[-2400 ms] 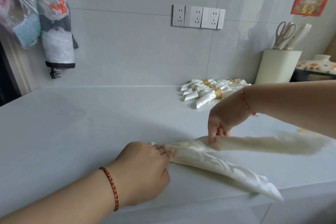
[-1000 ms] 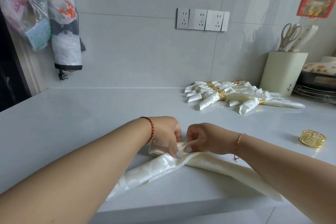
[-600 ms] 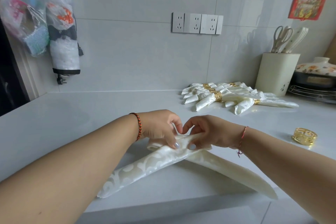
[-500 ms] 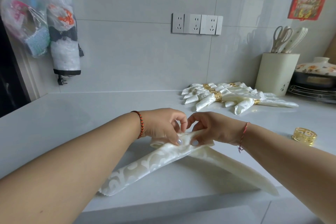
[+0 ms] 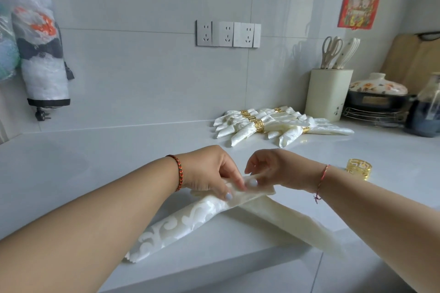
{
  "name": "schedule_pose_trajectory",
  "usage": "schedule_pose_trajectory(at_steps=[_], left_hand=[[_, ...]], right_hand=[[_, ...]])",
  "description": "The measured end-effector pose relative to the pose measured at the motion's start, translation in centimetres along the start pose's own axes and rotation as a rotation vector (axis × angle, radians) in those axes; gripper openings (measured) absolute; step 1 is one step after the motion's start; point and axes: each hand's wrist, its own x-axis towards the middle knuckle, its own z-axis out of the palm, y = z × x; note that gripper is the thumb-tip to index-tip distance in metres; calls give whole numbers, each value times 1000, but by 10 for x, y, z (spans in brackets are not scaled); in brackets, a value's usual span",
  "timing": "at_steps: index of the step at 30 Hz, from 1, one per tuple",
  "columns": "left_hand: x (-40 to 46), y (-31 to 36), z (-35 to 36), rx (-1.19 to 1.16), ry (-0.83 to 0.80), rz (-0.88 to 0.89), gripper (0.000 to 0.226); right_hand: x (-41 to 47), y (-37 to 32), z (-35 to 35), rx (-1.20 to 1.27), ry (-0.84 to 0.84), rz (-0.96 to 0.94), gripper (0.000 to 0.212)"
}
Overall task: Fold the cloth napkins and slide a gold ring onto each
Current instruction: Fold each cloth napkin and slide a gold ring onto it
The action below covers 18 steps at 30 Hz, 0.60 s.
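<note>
Head view, both hands over the near edge of the white surface (image 5: pixel 71 169). I see the cream napkin (image 5: pixel 181 223) rolled into a long strip and bent into a V, its two arms running toward the surface's front edge, the right arm reaching past that edge. The bend lies under the hands. Left hand (image 5: pixel 209 171): grip closed on the napkin at the bend, thumb and fingers pinching the cloth. Right hand (image 5: pixel 276 169): grip also on the napkin, thumb pressed on top of the fold, fingers curled over the far side. The two thumbs sit just beside each other. A loose gold ring (image 5: pixel 358 169) stands on the surface to the right, apart from the right wrist. Farther back, near the wall, a pile of finished napkins (image 5: pixel 273 126) lies with gold rings already on. Behind the pile stands a cream utensil holder (image 5: pixel 328 95) with scissors in it.
</note>
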Motion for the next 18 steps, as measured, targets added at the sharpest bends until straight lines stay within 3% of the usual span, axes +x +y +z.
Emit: schedule_pose_trajectory(at_steps=[3,5,8,12,15,18], left_hand=[[12,1,5,-34,-29,-2,39],[19,2,9,-36,-47,4,39],[24,5,12,-11,-58,12,43],[23,6,11,-7,-133,-22,44],[17,0,6,-40,-71,-45,47],[5,-9,-2,-82,28,-46,47]], right_hand=[[-20,25,-34,-240,233,107,21],[-35,49,-61,-577,407,272,30],[-53,89,-89,-880,381,550,54],[-65,126,-102,-763,187,782,57],[-63,129,-99,-696,233,742,47],[-58,116,-95,-587,349,586,33]])
